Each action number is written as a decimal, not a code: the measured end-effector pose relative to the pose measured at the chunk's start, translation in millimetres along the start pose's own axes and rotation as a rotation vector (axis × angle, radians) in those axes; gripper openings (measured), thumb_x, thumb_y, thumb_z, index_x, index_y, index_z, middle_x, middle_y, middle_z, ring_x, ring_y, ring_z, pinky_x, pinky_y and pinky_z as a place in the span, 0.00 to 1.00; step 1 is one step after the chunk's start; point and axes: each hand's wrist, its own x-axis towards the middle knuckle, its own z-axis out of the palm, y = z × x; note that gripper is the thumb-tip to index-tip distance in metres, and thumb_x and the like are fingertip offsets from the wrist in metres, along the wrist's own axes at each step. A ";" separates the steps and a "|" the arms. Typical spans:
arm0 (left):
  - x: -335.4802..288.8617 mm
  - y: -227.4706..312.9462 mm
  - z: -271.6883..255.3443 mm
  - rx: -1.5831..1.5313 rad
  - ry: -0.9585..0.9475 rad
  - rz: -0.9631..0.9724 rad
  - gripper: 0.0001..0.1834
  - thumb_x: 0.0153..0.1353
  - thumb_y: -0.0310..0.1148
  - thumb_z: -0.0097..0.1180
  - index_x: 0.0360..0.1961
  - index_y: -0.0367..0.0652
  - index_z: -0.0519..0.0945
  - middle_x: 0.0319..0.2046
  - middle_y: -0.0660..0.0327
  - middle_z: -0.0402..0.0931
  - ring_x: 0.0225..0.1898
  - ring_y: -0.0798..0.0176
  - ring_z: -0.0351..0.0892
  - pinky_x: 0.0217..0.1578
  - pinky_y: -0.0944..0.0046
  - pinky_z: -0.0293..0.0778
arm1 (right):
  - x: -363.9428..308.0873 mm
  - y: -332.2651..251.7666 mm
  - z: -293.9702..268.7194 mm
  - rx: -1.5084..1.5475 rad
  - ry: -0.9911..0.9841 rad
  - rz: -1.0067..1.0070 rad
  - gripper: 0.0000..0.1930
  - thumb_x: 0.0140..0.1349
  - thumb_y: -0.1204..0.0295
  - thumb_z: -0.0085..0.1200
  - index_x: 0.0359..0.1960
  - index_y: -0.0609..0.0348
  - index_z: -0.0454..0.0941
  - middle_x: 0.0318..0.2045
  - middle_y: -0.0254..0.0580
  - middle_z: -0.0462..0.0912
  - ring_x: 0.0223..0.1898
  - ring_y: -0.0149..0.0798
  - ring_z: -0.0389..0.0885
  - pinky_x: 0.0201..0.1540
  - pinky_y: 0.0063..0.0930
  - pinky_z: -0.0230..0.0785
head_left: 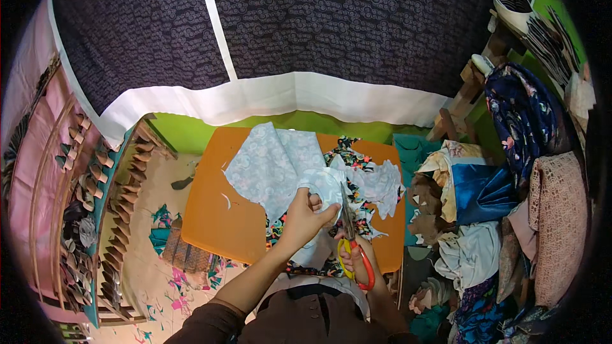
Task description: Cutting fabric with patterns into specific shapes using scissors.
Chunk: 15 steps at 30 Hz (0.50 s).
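Note:
My left hand [308, 216] pinches a piece of pale patterned fabric [317, 181] and holds it up over the table. In my right hand [358, 261] are scissors [349, 232] with red and yellow handles, their blades pointing away from me along the fabric's right edge. Whether the blades touch the cloth I cannot tell. A larger pale grey patterned cloth [258, 165] lies flat to the left. Dark floral fabric [277, 229] shows beneath, and crumpled pale pieces [382, 185] lie to the right.
All this rests on an orange table [217, 216]. Wooden shoe lasts [121, 229] line racks at left. Folded fabrics, including a blue satin one [478, 191], are piled at right. Coloured scraps [182, 286] litter the floor. A dark curtain [357, 19] hangs beyond the table.

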 end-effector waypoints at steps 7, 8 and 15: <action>6.4 -6.0 -23.8 0.202 -0.087 0.001 0.22 0.41 0.34 0.63 0.26 0.35 0.62 0.17 0.64 0.65 0.22 0.74 0.63 0.24 0.72 0.66 | 14.9 22.9 11.7 -0.078 0.124 -0.163 0.38 0.49 0.37 0.39 0.48 0.59 0.62 0.25 0.30 0.64 0.23 0.21 0.60 0.24 0.12 0.53; 5.8 -5.4 -27.0 0.266 -0.099 -0.018 0.22 0.41 0.35 0.63 0.25 0.35 0.62 0.16 0.64 0.64 0.21 0.74 0.61 0.22 0.72 0.64 | 15.7 15.0 15.9 -0.066 0.072 -0.190 0.36 0.51 0.38 0.37 0.47 0.59 0.62 0.24 0.30 0.64 0.22 0.20 0.60 0.22 0.11 0.53; 7.4 0.6 -46.8 0.291 -0.084 0.020 0.22 0.42 0.35 0.63 0.24 0.35 0.61 0.15 0.65 0.62 0.20 0.75 0.60 0.20 0.71 0.63 | 16.2 -0.2 36.5 -0.010 0.083 -0.013 0.38 0.47 0.37 0.43 0.45 0.62 0.63 0.20 0.27 0.59 0.17 0.17 0.55 0.17 0.09 0.48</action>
